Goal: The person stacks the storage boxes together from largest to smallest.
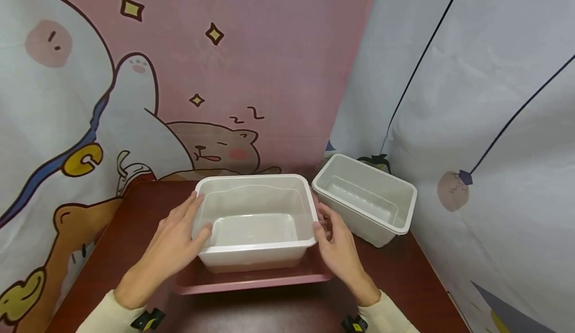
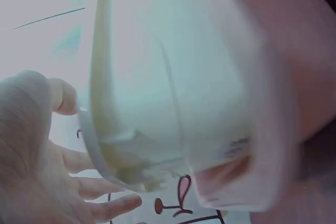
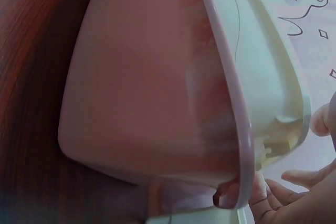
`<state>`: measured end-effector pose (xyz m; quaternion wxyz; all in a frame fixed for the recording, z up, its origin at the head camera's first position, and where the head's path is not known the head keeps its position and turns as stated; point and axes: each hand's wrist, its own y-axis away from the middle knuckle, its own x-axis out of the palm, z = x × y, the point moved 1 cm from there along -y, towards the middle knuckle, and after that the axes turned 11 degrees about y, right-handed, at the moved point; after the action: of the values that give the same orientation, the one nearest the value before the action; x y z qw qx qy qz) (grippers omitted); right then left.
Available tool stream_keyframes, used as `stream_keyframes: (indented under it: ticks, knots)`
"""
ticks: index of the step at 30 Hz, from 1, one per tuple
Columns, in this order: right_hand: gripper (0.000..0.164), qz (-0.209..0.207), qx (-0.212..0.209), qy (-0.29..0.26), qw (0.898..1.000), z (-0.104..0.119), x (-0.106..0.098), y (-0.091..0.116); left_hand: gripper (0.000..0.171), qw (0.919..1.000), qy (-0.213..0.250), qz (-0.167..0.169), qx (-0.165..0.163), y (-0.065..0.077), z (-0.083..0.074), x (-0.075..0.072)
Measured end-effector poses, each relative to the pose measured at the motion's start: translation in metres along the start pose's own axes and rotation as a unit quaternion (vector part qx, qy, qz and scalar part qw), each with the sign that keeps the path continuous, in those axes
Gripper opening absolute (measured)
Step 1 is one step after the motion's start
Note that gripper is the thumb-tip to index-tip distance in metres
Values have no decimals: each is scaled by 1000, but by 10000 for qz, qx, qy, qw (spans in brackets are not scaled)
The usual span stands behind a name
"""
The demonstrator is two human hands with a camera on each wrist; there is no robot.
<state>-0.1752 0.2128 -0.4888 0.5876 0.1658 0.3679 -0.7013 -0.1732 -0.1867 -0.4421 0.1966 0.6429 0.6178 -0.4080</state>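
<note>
In the head view a white plastic bin (image 1: 253,255) sits partly inside a pink plastic bin (image 1: 256,286), its rim well above the pink one. My left hand (image 1: 172,235) is at the white bin's left side, fingers fairly straight and spread outside the rim, thumb tip at the edge. On the other side is my right hand (image 1: 339,248), its thumb at the front right corner of the rim. The right wrist view shows those fingers (image 3: 289,195) loosely extended beside both rims. Some right fingertips are hidden behind the pink rim.
A second white bin (image 1: 373,223), seemingly a nested stack, stands close by at the right against the white curtain (image 1: 494,98). Everything rests on a dark red-brown table (image 1: 139,213). Behind it hangs a pink cartoon curtain (image 1: 278,63).
</note>
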Motion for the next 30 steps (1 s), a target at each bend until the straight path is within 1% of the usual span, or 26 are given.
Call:
stream_keyframes:
  ticks: [8,12,20,24,30]
  knots:
    - [51,-70,164,140,9997,-10,-10,1,73,9995,-160,85,272,-15,-21,-4]
    - [51,-125,162,269,9994,-16,-12,1,72,9990,-182,142,391,-23,-30,-2]
    - [53,-177,176,445,9987,-25,-15,0,69,9973,-202,210,682,-41,-51,10]
    - [52,-230,219,536,9981,-31,-17,1,70,9966,-123,342,734,-50,-61,17]
    - [50,-369,242,684,9967,-37,-23,-1,70,9954,139,581,742,-63,-72,29]
